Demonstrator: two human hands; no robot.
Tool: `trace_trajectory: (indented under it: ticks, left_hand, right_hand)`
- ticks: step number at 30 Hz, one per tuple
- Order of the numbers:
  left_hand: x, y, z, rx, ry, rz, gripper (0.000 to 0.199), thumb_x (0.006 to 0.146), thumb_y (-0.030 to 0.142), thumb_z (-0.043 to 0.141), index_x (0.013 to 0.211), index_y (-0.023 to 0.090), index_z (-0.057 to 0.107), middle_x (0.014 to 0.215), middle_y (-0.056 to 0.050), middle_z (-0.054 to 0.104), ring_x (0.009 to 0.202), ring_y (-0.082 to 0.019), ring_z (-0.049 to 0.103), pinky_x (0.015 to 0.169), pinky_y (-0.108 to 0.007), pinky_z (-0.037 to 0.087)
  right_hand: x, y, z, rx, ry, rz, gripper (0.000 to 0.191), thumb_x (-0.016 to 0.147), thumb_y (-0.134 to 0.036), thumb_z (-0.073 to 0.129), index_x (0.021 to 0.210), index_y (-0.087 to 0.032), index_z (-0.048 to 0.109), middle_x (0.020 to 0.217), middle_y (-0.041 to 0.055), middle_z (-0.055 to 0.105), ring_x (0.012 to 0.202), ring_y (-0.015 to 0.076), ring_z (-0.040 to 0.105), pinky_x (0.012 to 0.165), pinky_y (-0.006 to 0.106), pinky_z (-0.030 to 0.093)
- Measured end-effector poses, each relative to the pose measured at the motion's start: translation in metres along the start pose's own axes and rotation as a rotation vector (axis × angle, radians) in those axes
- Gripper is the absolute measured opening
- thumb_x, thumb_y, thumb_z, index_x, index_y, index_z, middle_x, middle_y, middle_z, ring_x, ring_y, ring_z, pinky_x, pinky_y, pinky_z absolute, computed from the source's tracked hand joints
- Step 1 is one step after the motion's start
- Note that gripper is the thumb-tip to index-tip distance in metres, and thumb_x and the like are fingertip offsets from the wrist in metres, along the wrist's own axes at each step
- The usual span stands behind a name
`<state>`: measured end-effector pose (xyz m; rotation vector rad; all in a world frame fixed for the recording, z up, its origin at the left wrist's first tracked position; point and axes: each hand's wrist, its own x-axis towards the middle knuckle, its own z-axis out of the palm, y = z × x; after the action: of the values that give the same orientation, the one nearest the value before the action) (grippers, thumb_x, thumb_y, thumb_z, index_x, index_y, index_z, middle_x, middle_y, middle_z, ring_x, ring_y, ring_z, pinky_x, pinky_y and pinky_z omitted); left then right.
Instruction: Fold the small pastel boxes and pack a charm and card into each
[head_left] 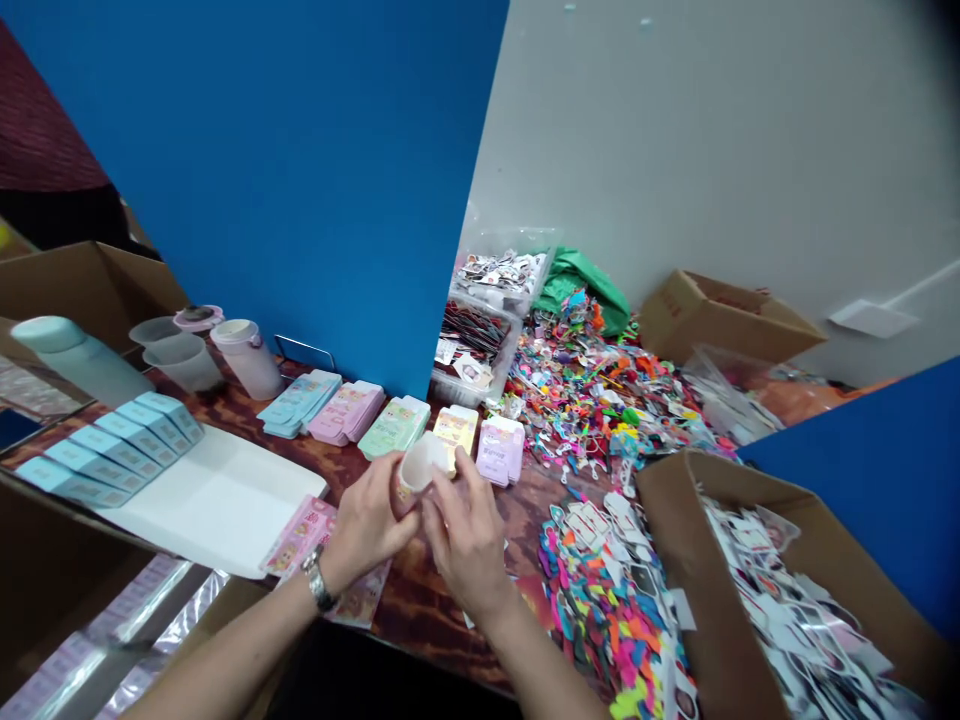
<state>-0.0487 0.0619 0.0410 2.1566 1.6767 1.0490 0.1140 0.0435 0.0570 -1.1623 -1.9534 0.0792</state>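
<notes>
My left hand (367,525), with a metal wristwatch (319,580), and my right hand (466,530) both grip a small white open-ended carton (421,463) above the wooden table (420,610). Its far side is partly hidden by my fingers. Flat pink printed cartons (300,535) lie under my left wrist. Just beyond my hands stand flat stacks of green (395,427), yellow (455,432) and lilac cartons (500,450). Pink (345,412) and blue stacks (300,403) sit further left. Light blue boxes (109,450) stand in rows beside a white board (217,500).
A heap of colourful cut pieces (592,390) covers the table's right side. An open cardboard box of printed cards (780,590) stands at lower right. Plastic bins (480,340) sit behind, and cups (176,355) and bottles (244,358) stand against a blue partition (262,150).
</notes>
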Motion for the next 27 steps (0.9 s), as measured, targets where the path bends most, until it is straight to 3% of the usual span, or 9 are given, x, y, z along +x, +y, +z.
trace_trajectory:
  ticks: [4,7,11,14,17,19,22,27]
  left_hand:
    - [-0.016,0.013,0.000,-0.014,-0.001,0.144,0.073,0.078,0.021,0.059,0.144,0.018,0.027,0.132,-0.014,0.055,0.113,-0.025,0.061,0.093,-0.037,0.053]
    - [-0.020,0.015,-0.002,0.038,-0.094,0.249,0.064,0.077,0.017,0.059,0.137,0.020,0.036,0.131,-0.014,0.055,0.117,-0.028,0.058,0.094,-0.041,0.052]
    - [-0.026,0.019,0.001,0.119,-0.095,0.306,0.061,0.077,0.019,0.061,0.134,0.018,0.038,0.129,-0.017,0.055,0.114,-0.032,0.057,0.088,-0.044,0.055]
    - [-0.029,0.023,0.003,0.115,-0.102,0.303,0.068,0.076,0.018,0.060,0.139,0.018,0.033,0.129,-0.016,0.056,0.114,-0.031,0.057,0.089,-0.044,0.054]
    - [-0.031,0.027,0.003,0.076,-0.111,0.272,0.082,0.076,0.017,0.058,0.148,0.014,0.019,0.135,-0.017,0.053,0.117,-0.030,0.056,0.093,-0.042,0.052]
    - [-0.031,0.029,0.003,0.084,-0.120,0.252,0.089,0.075,0.017,0.058,0.151,0.012,0.012,0.139,-0.018,0.050,0.118,-0.030,0.055,0.095,-0.042,0.051]
    - [-0.032,0.033,0.004,0.133,-0.136,0.237,0.091,0.078,0.020,0.057,0.153,0.010,0.008,0.135,-0.020,0.052,0.113,-0.031,0.057,0.092,-0.042,0.052]
    - [-0.031,0.040,0.005,0.246,-0.099,0.220,0.093,0.083,0.029,0.057,0.154,0.006,0.002,0.126,-0.022,0.056,0.105,-0.033,0.058,0.084,-0.043,0.054]
  right_hand:
    - [-0.009,-0.001,-0.011,0.078,-0.062,0.039,0.033,0.094,-0.018,0.052,0.124,-0.022,0.064,0.146,0.0145,0.046,0.133,0.0292,0.047,0.106,0.047,0.046]
    - [-0.016,-0.003,-0.021,0.318,-0.143,0.203,0.032,0.096,-0.022,0.050,0.125,-0.025,0.063,0.140,0.0096,0.053,0.127,0.0240,0.054,0.105,0.039,0.047]
    - [-0.016,-0.002,-0.023,0.544,0.025,0.504,0.038,0.100,-0.030,0.044,0.136,-0.021,0.053,0.124,0.0086,0.066,0.113,0.0202,0.063,0.094,0.033,0.053]
    - [-0.011,0.002,-0.022,0.644,-0.017,0.592,0.029,0.098,-0.033,0.047,0.112,-0.018,0.068,0.107,0.0069,0.073,0.100,0.0199,0.067,0.087,0.031,0.055]
    - [-0.004,0.004,-0.026,0.689,-0.092,0.623,0.020,0.091,-0.029,0.058,0.100,-0.017,0.071,0.094,0.0054,0.074,0.086,0.0187,0.068,0.078,0.030,0.056]
    - [0.000,0.002,-0.031,0.608,-0.111,0.616,0.015,0.087,-0.024,0.061,0.096,-0.017,0.071,0.091,0.0050,0.073,0.085,0.0186,0.068,0.074,0.028,0.056]
    - [0.000,-0.005,-0.037,0.435,-0.125,0.496,0.015,0.087,-0.018,0.060,0.094,-0.020,0.073,0.094,0.0043,0.073,0.090,0.0188,0.068,0.078,0.029,0.055]
    - [-0.018,-0.015,-0.032,0.288,-0.056,0.242,0.038,0.094,-0.012,0.047,0.126,-0.024,0.064,0.120,0.0050,0.069,0.111,0.0189,0.065,0.099,0.032,0.051]
